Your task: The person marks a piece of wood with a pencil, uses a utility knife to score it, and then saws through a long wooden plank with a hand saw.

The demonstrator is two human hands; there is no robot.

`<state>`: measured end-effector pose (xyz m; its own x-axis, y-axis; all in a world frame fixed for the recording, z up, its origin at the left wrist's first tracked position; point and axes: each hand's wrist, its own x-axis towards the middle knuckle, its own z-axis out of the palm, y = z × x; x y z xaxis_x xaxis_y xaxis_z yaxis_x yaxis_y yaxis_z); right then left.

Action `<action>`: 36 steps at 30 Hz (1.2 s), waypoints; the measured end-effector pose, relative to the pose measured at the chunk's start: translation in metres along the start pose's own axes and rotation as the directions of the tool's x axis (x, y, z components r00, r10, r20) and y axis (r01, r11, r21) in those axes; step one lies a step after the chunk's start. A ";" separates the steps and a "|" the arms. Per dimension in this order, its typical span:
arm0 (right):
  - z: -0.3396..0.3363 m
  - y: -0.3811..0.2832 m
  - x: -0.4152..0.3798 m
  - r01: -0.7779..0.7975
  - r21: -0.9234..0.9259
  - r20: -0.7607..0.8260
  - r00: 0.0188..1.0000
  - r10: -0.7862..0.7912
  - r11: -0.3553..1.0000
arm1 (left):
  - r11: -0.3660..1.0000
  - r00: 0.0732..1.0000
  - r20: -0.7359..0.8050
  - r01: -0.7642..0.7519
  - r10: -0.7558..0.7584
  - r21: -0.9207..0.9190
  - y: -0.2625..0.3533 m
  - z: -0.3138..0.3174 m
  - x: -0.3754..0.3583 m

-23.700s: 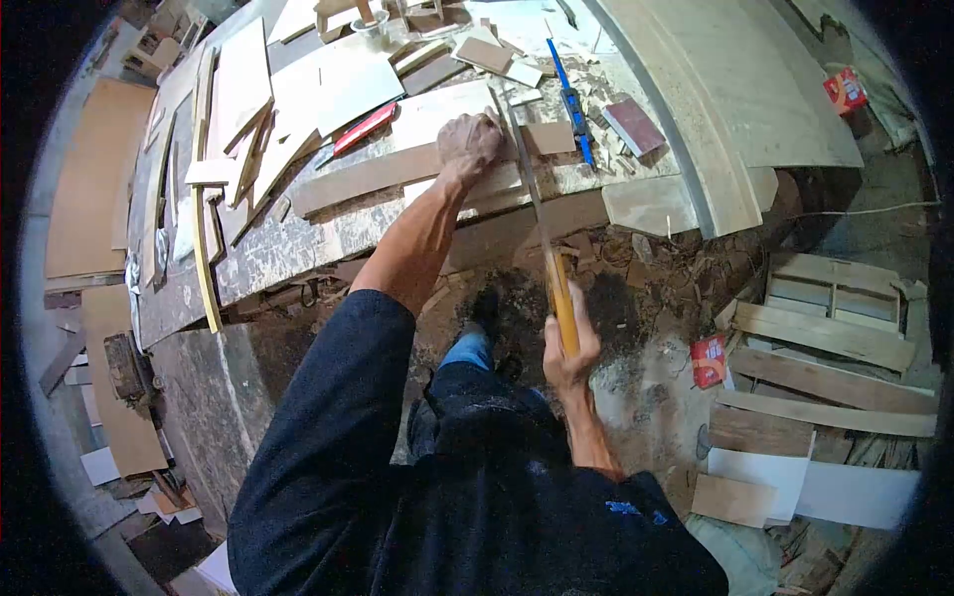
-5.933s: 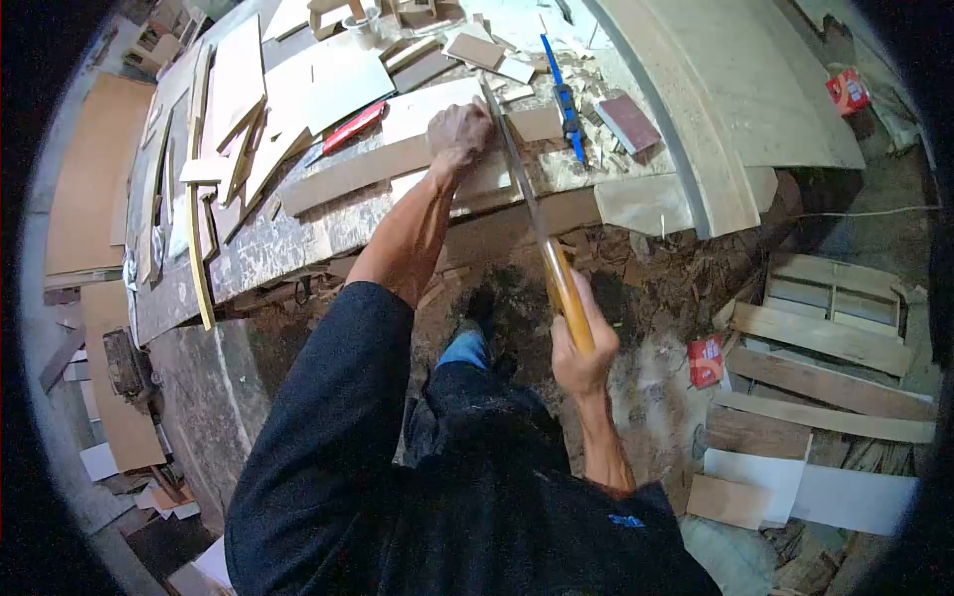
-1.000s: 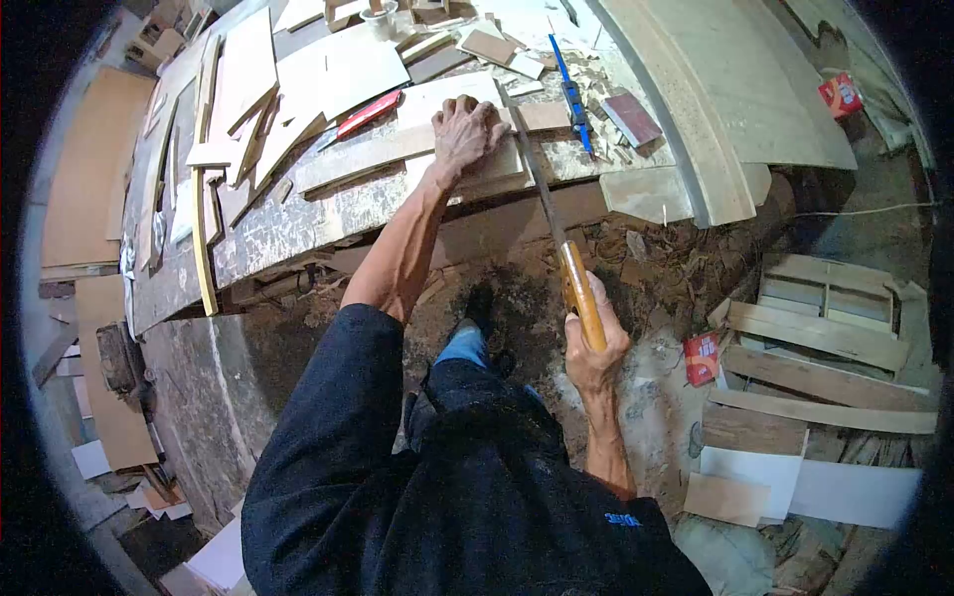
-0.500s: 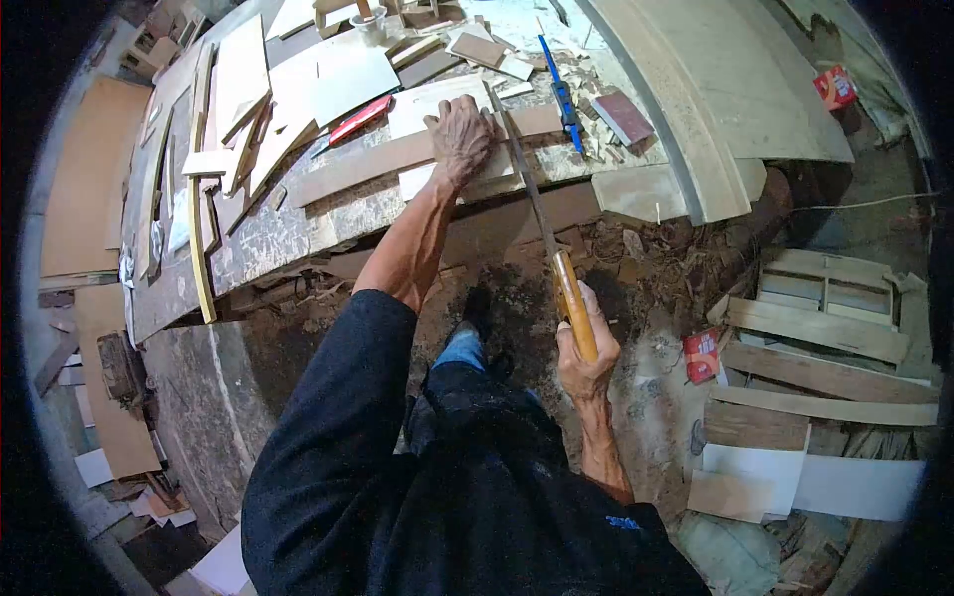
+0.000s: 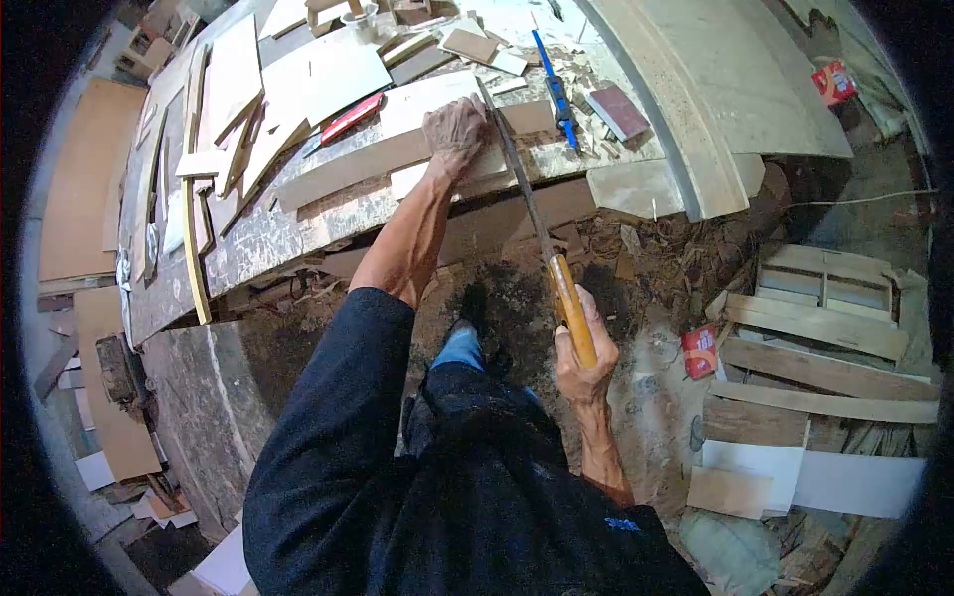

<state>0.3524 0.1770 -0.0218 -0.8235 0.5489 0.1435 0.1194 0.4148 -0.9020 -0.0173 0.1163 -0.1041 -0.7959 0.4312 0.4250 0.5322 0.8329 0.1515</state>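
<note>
1. Handsaw (image 5: pixel 571 303) and wooden strip (image 5: pixel 348 171) are together at the front of the tabletop (image 5: pixel 243 260), the blade lying crosswise over the strip.
2. The person's right hand (image 5: pixel 586 366) has a closed grip around the yellow handle, which sits out past the tabletop's front edge, above the littered floor.
3. The left hand (image 5: pixel 455 129) bears down on the strip just left of the blade, fingers bent; whether its grip clasps the wood or only presses on it, one cannot tell.
4. As for progress, the work looks to be partway through a cut. The strip shows on both sides of the blade, its shorter portion reaching right towards a blue caliper (image 5: pixel 558 97), and no dropped end is visible.
5. How deep the teeth have gone is too small to make out, so neither the sawn share nor the uncut share can be judged.
6. A pale board (image 5: pixel 422 97) lies flat beside the strip, on its far side, and a red-handled cutter (image 5: pixel 353 117) rests farther left. Neither hand is on the caliper or the cutter.
</note>
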 end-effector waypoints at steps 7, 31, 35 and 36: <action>0.000 -0.008 0.001 0.024 -0.009 -0.006 1.000 -0.024 1.000 | 0.965 0.938 0.277 0.243 -0.208 -0.098 0.016 -0.033 0.012; 0.039 -0.025 0.062 0.034 0.039 0.034 0.999 -0.035 0.999 | 0.998 0.975 0.222 0.043 -0.032 -0.044 0.002 -0.024 0.008; 0.053 -0.002 0.073 0.120 0.105 -0.045 0.992 -0.116 0.987 | 0.992 0.988 0.155 0.016 0.004 -0.126 -0.007 -0.008 0.006; 0.050 -0.006 0.069 0.060 0.070 -0.023 0.998 -0.059 0.996 | 0.991 0.963 0.268 0.062 -0.029 -0.116 -0.010 0.000 0.012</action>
<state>0.2669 0.1763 -0.0273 -0.8162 0.5400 0.2055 0.0304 0.3953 -0.9181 -0.0319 0.1133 -0.1005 -0.8592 0.4841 0.1657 0.5117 0.8123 0.2798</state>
